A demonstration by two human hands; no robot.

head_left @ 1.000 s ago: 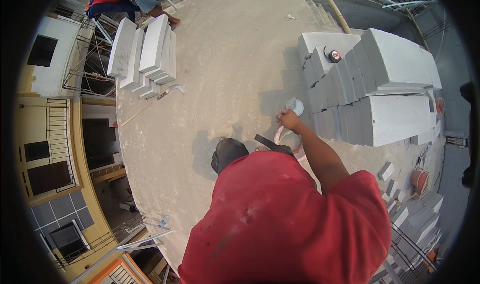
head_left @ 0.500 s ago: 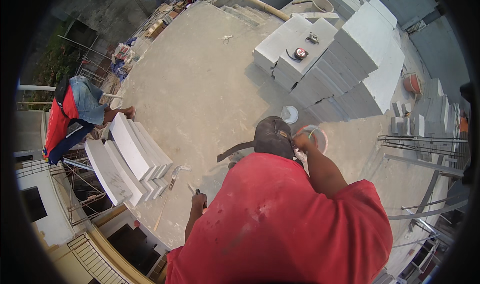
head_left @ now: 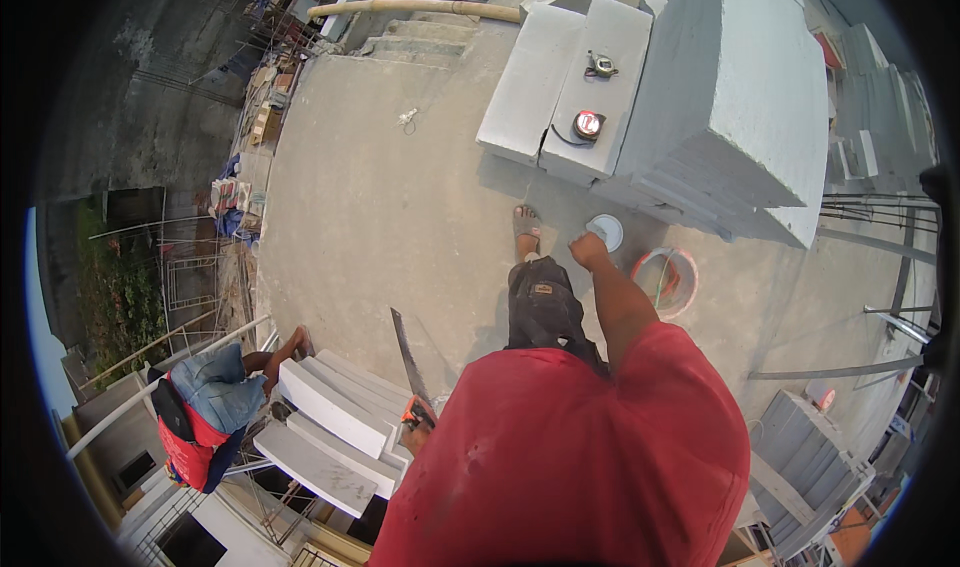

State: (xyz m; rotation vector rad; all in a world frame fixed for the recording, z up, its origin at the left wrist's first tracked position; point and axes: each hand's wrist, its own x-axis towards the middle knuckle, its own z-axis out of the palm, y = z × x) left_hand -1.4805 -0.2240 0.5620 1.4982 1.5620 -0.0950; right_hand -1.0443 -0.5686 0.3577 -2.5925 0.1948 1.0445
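Observation:
In my left hand point(head_left: 418, 433) is a handsaw with an orange handle point(head_left: 415, 407), its long blade point(head_left: 405, 347) angled forward over the concrete floor point(head_left: 400, 177), beside stacked pale blocks point(head_left: 335, 397). My right hand point(head_left: 588, 249) is closed, just below a small white tub point(head_left: 613, 231); whether it holds anything is too small to tell. A red-rimmed bucket point(head_left: 690, 282) stands to its right. My sandalled foot point(head_left: 527, 227) is ahead. Two tape measures point(head_left: 589, 126) rest on the larger stack of pale blocks point(head_left: 520, 97) at the upper right.
A co-worker point(head_left: 200, 417) in red and denim bends at the left edge, beside railings and scaffolding. A bamboo pole point(head_left: 420, 7) lies by concrete steps point(head_left: 420, 42) at the top. Steel bars point(head_left: 865, 207) jut out at the right, near more block stacks point(head_left: 800, 447).
The view has turned, carrying the co-worker down the picture. My left hand has come into view with the saw. My right hand has moved up, away from the red-rimmed bucket.

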